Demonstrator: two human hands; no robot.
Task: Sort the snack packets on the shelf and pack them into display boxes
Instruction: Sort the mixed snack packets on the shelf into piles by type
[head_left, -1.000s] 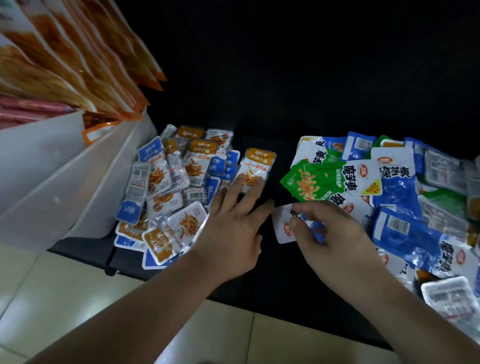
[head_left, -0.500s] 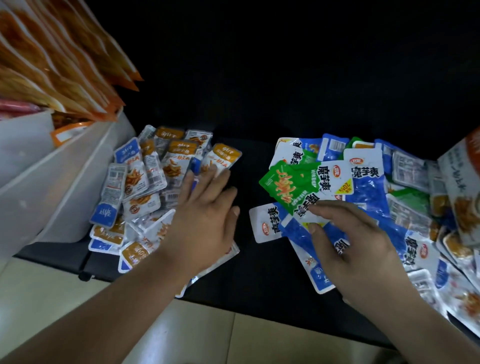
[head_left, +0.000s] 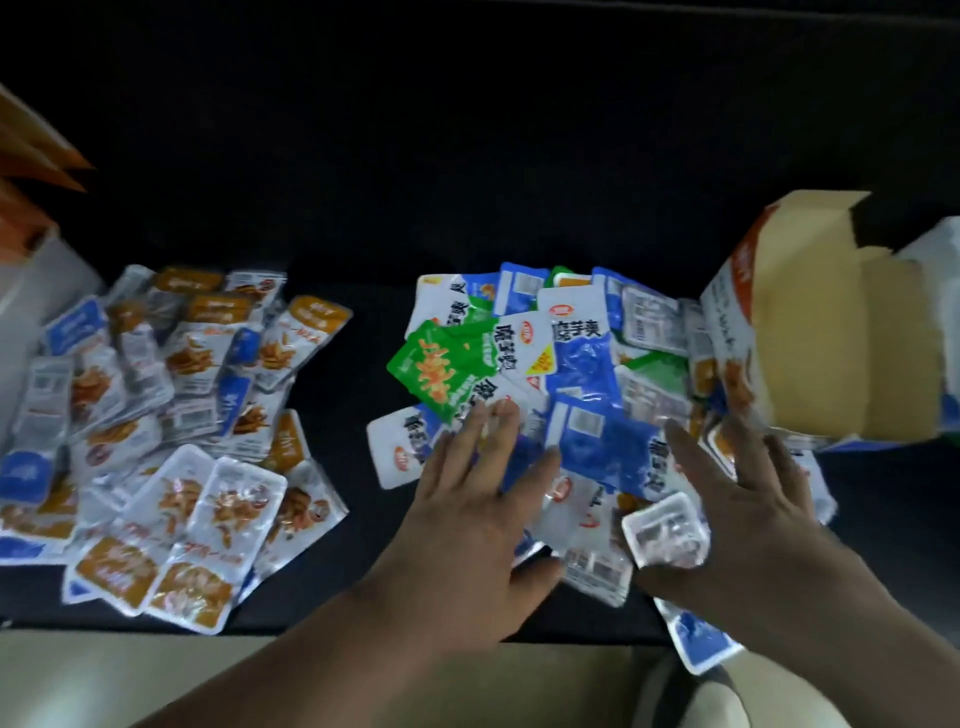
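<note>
Resting our left hand (head_left: 478, 519) and right hand (head_left: 769, 525), fingers spread wide, on the blue-and-green packets (head_left: 587, 374) on the shelf (head_left: 363, 374); orange packets (head_left: 182, 431) lie left, the display box (head_left: 831, 332) right.

Cannot read print on orange packets (head_left: 171, 415) at left, smeared by blur. Cannot see parts of blue packets (head_left: 587, 374) under left hand (head_left: 467, 519) and right hand (head_left: 753, 519). Cut by left edge: white bin (head_left: 31, 296).
</note>
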